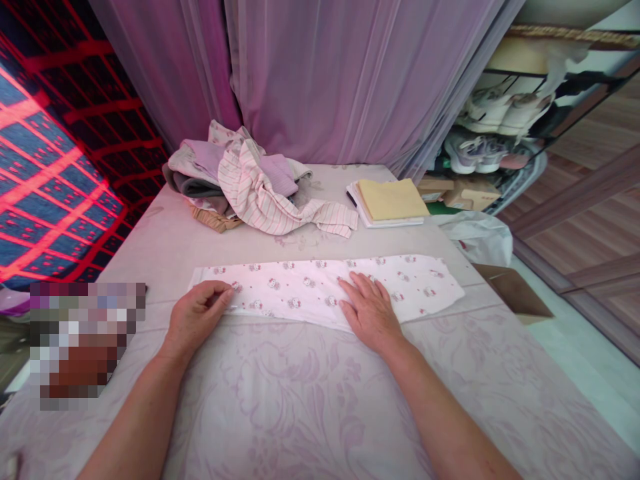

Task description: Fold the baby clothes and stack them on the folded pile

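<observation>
A long, narrow folded garment (280, 287), which looks like pyjama trousers, lies sideways across the bed-like surface. It is white-pink with small cat faces printed on it. At its left end, my left hand (203, 310) has thumb and fingers pinched together on the near edge of the cloth. My right hand (373, 313) rests flat on the fabric right of the middle, fingers spread. Whether the garment is folded in two or more layers is hidden.
Behind lies a heap of crumpled clothes (260, 173), with a folded yellow cloth (393, 199) on a small stack to its right. Purple curtains (320, 80) hang at the back. Shoes (475, 153) stand on a rack at right. A blurred-out object (85, 347) is at left.
</observation>
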### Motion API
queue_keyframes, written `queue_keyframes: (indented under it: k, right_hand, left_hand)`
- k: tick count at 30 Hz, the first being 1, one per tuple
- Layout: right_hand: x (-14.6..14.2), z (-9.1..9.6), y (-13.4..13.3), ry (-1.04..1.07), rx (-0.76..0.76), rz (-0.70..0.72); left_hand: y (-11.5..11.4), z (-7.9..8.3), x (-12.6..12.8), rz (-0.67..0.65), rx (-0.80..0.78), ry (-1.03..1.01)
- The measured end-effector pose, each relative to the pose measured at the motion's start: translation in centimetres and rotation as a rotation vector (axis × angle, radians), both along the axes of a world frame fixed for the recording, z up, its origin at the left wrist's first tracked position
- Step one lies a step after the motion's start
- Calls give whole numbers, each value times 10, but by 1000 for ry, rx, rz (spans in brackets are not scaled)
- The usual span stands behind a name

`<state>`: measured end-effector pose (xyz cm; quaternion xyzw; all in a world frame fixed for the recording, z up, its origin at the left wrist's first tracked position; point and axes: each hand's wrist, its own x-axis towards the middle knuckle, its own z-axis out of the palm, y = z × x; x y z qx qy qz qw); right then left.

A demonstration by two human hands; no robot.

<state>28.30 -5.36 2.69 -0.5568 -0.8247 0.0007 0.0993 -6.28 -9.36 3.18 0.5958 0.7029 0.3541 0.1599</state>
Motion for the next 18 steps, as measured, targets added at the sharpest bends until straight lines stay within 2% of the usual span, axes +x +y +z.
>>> queue_keyframes:
  k: [18]
  right_hand:
    - [2, -7, 0, -32, 77, 10]
  left_hand:
    - [0, -5, 0, -45, 41, -1]
